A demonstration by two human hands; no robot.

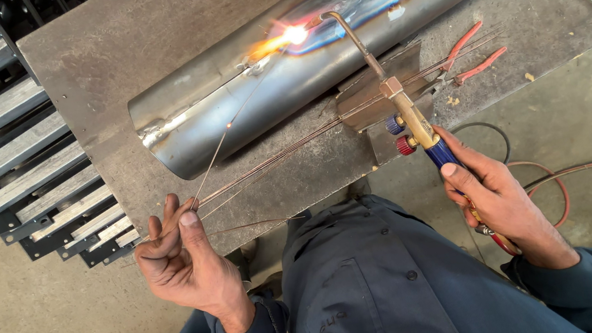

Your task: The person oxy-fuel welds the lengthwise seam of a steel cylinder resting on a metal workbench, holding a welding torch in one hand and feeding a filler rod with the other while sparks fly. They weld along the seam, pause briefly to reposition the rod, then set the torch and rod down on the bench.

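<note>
Two hands were at work, both mine. My right hand [495, 198] was clenched round the blue grip of the torch [401, 106], whose brass neck ran up and leftward to the flame [284, 38] on the pipe [281, 74]. My left hand [179, 252] pinched the near end of a thin rod [217, 143] between thumb and fingers; the rod slanted up and rightward, its far tip close by the flame. So both tools met at one spot on the pipe's top seam, the torch from the right, the rod from the left. The pipe lay with its long axis slanting from lower left to upper right across the steel table [96, 55], well beyond both hands; the right hand was the nearer to it. Below the pipe lay a bundle of spare rods [286, 156] and a small plate [379, 90]; red-handled pliers [472, 55] lay to its right. Left of the pipe, off the table, was a stack of steel bars [2, 158]. Nothing stood between rod and seam.
</note>
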